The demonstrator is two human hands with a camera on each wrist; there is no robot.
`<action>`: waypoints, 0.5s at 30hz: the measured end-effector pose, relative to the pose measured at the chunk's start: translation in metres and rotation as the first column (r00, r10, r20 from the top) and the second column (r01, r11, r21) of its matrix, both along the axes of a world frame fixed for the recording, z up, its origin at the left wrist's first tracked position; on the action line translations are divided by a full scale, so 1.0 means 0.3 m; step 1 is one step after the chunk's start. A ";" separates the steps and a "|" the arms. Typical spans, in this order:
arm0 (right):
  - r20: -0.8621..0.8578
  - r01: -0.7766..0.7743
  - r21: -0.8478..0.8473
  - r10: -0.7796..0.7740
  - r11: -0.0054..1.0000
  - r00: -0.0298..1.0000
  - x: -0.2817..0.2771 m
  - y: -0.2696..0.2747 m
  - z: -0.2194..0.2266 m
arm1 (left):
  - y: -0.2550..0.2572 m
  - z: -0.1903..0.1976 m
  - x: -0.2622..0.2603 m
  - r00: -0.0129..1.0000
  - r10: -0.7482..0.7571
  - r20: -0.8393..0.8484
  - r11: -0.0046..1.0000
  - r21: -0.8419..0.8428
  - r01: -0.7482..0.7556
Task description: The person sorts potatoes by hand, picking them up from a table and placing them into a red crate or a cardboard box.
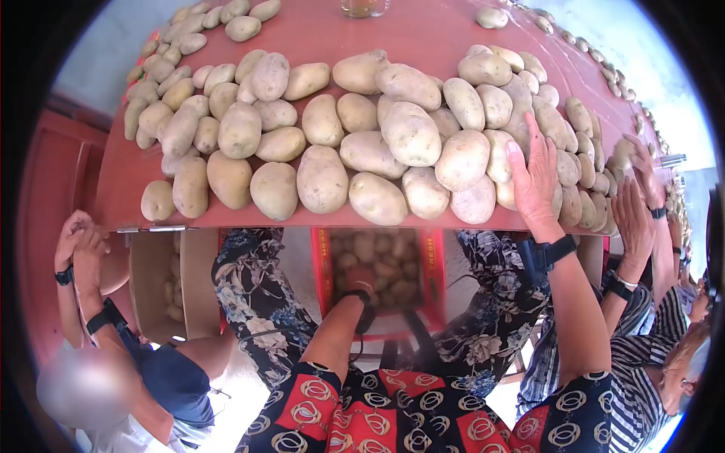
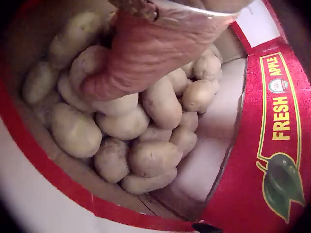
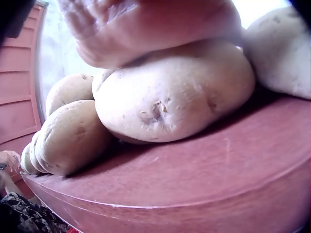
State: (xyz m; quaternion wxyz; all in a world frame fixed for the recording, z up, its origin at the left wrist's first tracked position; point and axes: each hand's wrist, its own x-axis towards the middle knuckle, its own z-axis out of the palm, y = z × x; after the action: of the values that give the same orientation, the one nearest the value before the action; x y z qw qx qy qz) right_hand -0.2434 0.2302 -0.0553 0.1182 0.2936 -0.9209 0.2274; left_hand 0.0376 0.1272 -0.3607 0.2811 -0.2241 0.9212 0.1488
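My left hand [image 1: 361, 281] reaches down into a red cardboard box [image 1: 433, 275] of potatoes below the table edge. In the left wrist view the thumb [image 2: 99, 87] lies against potatoes [image 2: 124, 119]; the other fingers are hidden, and I cannot tell whether they grip one. My right hand [image 1: 538, 177] rests over the right part of the potato pile on the table, its fingers extended and pointing away from me. Close up in the right wrist view, the heel of that hand [image 3: 155, 34] lies right over a large pale potato [image 3: 180, 92] near the table edge.
Potatoes [image 1: 322, 180] crowd the red table [image 1: 423, 30] along its front edge. A glass mug [image 1: 365, 6] stands at the far side. Another cardboard box [image 1: 155, 302] holds potatoes at left. Other people's hands [image 1: 633, 211] are close on the right, and another person [image 1: 136, 377] sits left.
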 end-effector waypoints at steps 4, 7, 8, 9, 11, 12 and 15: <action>-0.015 0.000 -0.046 0.000 0.999 1.000 -0.003 -0.004 -0.011 | -0.052 0.286 -0.079 0.988 0.022 0.150 0.925 0.372 -0.078; 0.010 0.030 -0.044 -0.029 0.999 1.000 0.003 0.004 -0.008 | -0.035 0.377 -0.126 0.982 0.129 0.141 0.750 0.634 -0.189; 0.011 0.040 -0.027 -0.040 0.999 0.999 0.002 0.000 -0.010 | -0.028 0.402 -0.134 0.982 0.129 0.139 0.762 0.620 -0.187; 0.011 0.051 -0.009 -0.050 0.999 0.999 0.001 -0.004 -0.009 | -0.023 0.430 -0.140 0.984 0.138 -0.111 0.645 0.764 -0.004; 0.027 0.070 0.003 -0.070 0.998 0.997 0.010 -0.017 0.003 | -0.037 0.636 -0.140 0.948 0.222 -0.228 0.328 0.933 0.147; 0.037 0.088 0.040 -0.090 0.995 0.995 0.015 -0.013 0.009 | -0.041 0.742 -0.132 0.934 0.271 -0.233 0.245 0.955 0.168; 0.061 0.109 0.053 -0.112 0.993 0.992 0.017 -0.018 0.015 | -0.057 0.963 -0.095 0.796 0.574 -0.192 -0.008 0.971 0.240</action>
State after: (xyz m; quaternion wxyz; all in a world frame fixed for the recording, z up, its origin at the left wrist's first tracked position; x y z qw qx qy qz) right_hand -0.2383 0.2248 -0.0508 0.0940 0.2377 -0.9444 0.2070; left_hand 0.0092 0.1102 -0.0719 0.0487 -0.0242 0.5393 0.8403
